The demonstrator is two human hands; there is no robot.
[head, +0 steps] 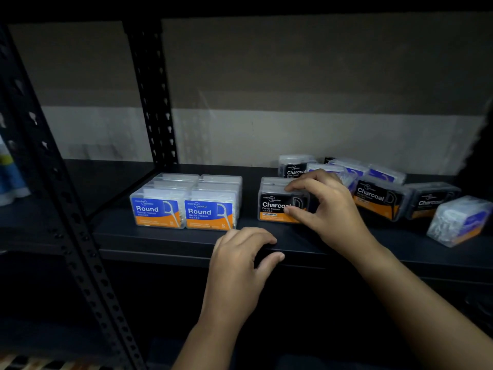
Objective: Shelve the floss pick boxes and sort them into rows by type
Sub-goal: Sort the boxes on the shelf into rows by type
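Two neat rows of blue "Round" floss pick boxes [184, 206] stand side by side on the black shelf [165, 241]. To their right stands a short row of black "Charcoal" boxes; my right hand [325, 206] grips the front Charcoal box [274, 206], fingers on its top and thumb on its front face. My left hand [240, 260] rests on the shelf's front edge, fingers curled over the lip, holding no box. Further right lies a loose heap of mixed Charcoal boxes [378, 198] and Round boxes [458, 222], some tilted.
Black perforated shelf posts rise at the left [53, 188] and at the back [157, 102]. A grey wall lies behind the shelf. A blurred blue-and-white item [10, 177] shows at the far left edge. Bare shelf surface lies behind the Charcoal row.
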